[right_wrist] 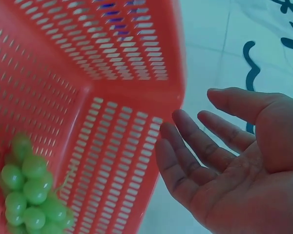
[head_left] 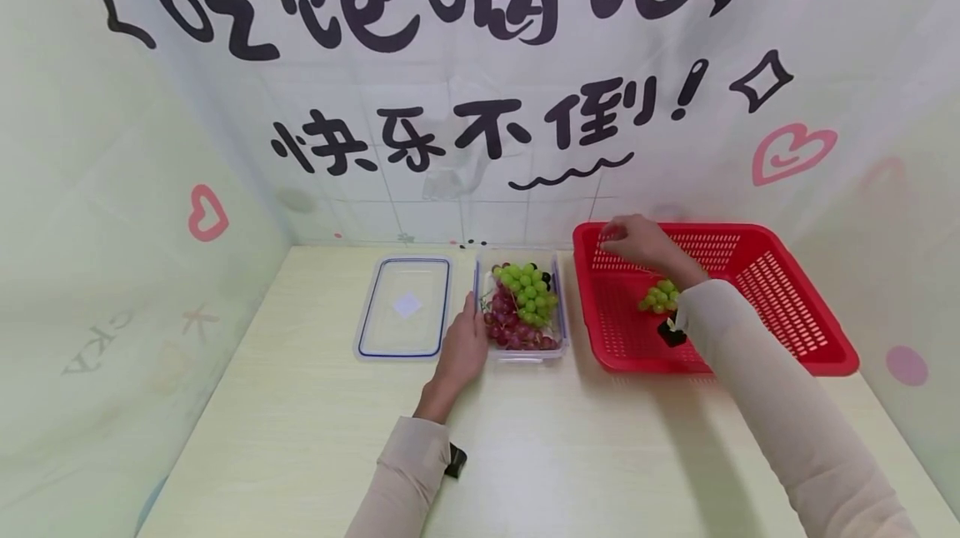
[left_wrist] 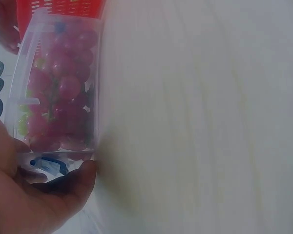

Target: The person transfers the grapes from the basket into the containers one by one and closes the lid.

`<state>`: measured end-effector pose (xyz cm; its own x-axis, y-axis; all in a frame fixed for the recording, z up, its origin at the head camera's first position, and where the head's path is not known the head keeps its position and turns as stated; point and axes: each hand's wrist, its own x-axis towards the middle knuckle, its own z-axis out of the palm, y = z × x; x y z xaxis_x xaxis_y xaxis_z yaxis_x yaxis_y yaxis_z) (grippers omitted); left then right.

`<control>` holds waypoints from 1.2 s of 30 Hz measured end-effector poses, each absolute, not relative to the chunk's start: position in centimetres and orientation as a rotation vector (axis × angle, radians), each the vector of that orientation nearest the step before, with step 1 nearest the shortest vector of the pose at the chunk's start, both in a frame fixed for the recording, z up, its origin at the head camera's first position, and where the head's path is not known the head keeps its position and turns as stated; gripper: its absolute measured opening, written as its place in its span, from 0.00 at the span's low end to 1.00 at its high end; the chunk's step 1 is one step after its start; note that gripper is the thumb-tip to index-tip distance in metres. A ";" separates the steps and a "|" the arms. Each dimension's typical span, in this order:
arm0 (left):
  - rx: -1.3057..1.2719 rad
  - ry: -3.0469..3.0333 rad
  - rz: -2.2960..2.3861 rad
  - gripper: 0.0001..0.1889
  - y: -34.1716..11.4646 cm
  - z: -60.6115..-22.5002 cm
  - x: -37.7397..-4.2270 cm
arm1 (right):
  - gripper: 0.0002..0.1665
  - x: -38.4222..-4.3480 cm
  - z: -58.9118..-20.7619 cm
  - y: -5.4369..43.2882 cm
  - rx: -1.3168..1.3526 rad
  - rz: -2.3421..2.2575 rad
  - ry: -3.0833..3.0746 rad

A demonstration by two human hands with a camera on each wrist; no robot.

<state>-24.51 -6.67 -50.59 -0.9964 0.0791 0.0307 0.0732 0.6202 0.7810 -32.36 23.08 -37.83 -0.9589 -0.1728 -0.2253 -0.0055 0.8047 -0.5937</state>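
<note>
My left hand (head_left: 465, 342) rests along the left side of a clear plastic food container (head_left: 525, 355), its fingers reaching along the wall. In the left wrist view, a fingertip (left_wrist: 88, 173) touches the lower corner below a blue-edged latch. Red grapes (head_left: 508, 326) and a bunch of green grapes (head_left: 528, 288) fill the container, with some dark grapes at its right side. My right hand (head_left: 645, 240) hovers above the left back part of a red basket (head_left: 600, 330), fingers loosely bent and holding nothing. Inside the basket lies another bunch of green grapes (right_wrist: 34, 195).
Left of the container, a clear lid (head_left: 405, 309) with a blue seal lies flat on the pale wooden table (head_left: 300, 438). The basket's raised rim stands just right of the container. A printed cloth backdrop (head_left: 450, 213) rises behind everything.
</note>
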 end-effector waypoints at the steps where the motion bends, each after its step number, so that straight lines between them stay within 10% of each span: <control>1: 0.135 2.823 1.360 0.27 -6.7 -50.6 -24.5 | 0.27 -32.3 -37.9 23.3 -0.146 -0.890 2.726; 36: 0.117 2.810 1.349 0.27 -6.7 -50.5 -24.6 | 0.39 -31.8 -41.2 32.8 -0.038 -0.784 2.574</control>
<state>-24.59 -6.72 -50.49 -0.9969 0.0770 0.0128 0.0582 0.6231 0.7800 -31.79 32.83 -41.17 -0.9000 -0.1524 -0.4084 0.1012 0.8383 -0.5358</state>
